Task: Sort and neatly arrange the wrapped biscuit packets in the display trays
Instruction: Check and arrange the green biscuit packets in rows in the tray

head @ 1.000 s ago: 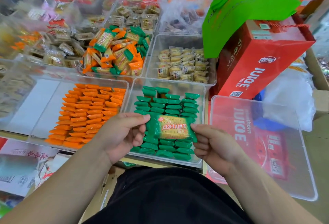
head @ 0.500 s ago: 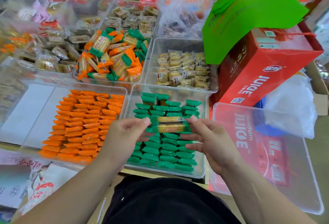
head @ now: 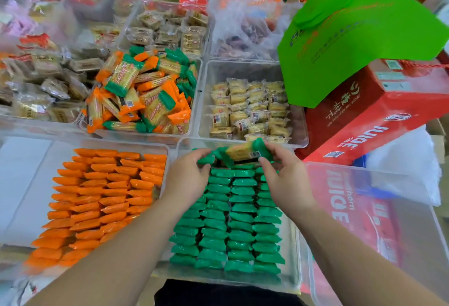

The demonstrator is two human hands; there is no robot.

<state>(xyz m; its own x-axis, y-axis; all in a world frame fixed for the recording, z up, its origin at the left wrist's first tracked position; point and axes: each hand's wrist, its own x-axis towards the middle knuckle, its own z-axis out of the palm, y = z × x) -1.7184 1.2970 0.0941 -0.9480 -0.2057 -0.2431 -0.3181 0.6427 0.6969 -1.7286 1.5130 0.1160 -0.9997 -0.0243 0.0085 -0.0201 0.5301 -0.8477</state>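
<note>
A green-ended biscuit packet is held by both ends over the far end of the clear tray filled with neat rows of green packets. My left hand pinches its left end and my right hand grips its right end. To the left, another clear tray holds tidy rows of orange packets. Behind those, a tray carries a loose heap of mixed orange and green packets.
A tray of pale yellow packets sits behind the green tray. An empty clear tray lies at right over a red juice carton. A second red juice box with a green bag on it stands behind. Further snack trays fill the back.
Both hands carried the green packet away from me, from the near middle of the green tray to its far end. The packet now tilts, right end higher.
</note>
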